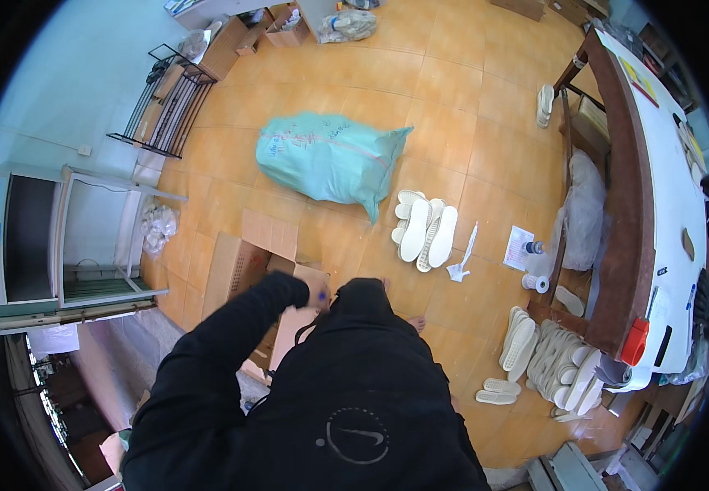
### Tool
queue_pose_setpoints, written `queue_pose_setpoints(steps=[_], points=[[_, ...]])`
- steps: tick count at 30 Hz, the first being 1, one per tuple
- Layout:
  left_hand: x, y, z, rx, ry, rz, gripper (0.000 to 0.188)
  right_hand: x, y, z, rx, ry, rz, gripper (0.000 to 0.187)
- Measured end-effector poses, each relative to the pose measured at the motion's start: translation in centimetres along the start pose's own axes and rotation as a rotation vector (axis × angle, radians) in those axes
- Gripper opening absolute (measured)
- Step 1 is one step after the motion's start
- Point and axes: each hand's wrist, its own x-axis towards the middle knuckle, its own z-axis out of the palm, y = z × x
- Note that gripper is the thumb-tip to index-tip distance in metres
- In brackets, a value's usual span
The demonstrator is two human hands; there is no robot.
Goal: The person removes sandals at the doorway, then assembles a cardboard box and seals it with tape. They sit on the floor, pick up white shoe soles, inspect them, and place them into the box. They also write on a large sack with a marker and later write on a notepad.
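My left hand (314, 286), at the end of a black sleeve, is held in front of my body over the right side of an open cardboard box (228, 277). A small blue spot shows on or in it. Its fingers are too small and blurred to make out, and I cannot tell whether it touches the box. The box stands on the floor with its flaps spread, and my arm covers part of it. My right hand is out of view.
A tied green sack (330, 159) lies ahead on the tiles. Pale shoe soles (426, 231) are piled right of centre, with more soles (559, 360) stacked near a long table (645, 164). A thread spool (536, 283) and a paper sheet (518, 247) lie between. A metal rack (170, 106) stands far left.
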Motion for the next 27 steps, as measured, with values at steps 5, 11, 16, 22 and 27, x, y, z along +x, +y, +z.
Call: queue_pose_setpoints(steps=[5,11,16,22,27], points=[[4.8,1.4,8.5,-0.362,0.615,0.045,0.019,-0.5,-4.2,-1.6,-0.125,0.151,-0.213,0.028],[5.2,1.1,8.0,0.066,0.171,-0.104,0.021,-3.1,-14.5,-4.3,0.038,0.125,-0.169,0.028],[5.5,-0.4,9.2,0.028,0.101,-0.119,0.027,-3.7,-16.9,-2.6,0.182,0.137,-0.111,0.03],[7.3,-3.3,10.7,-0.174,0.02,-0.089,0.033,-3.7,-16.7,0.4,-0.144,0.155,-0.227,0.027],[9.3,-4.3,11.4,-0.223,0.055,-0.041,0.035,-4.1,-17.3,0.5,-0.112,0.173,-0.174,0.025]])
